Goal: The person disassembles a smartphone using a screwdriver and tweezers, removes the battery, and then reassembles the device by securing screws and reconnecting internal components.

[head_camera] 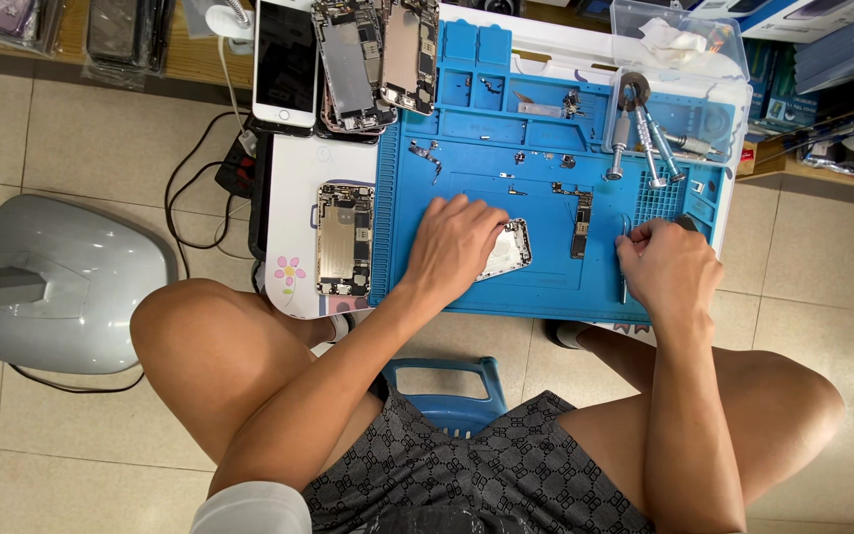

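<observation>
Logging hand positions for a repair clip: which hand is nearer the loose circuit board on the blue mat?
Right. The right hand is just right of the circuit board; the left hand rests farther left on the phone housing.

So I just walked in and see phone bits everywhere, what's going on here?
A seated person is working over a blue repair mat. Their left hand presses down on an opened phone housing lying on the mat. Their right hand grips a thin tool near the mat's right edge; its tip is hard to make out. A small circuit board lies between the hands, screwdrivers rest at the top right, and another opened phone sits left of the mat.
</observation>
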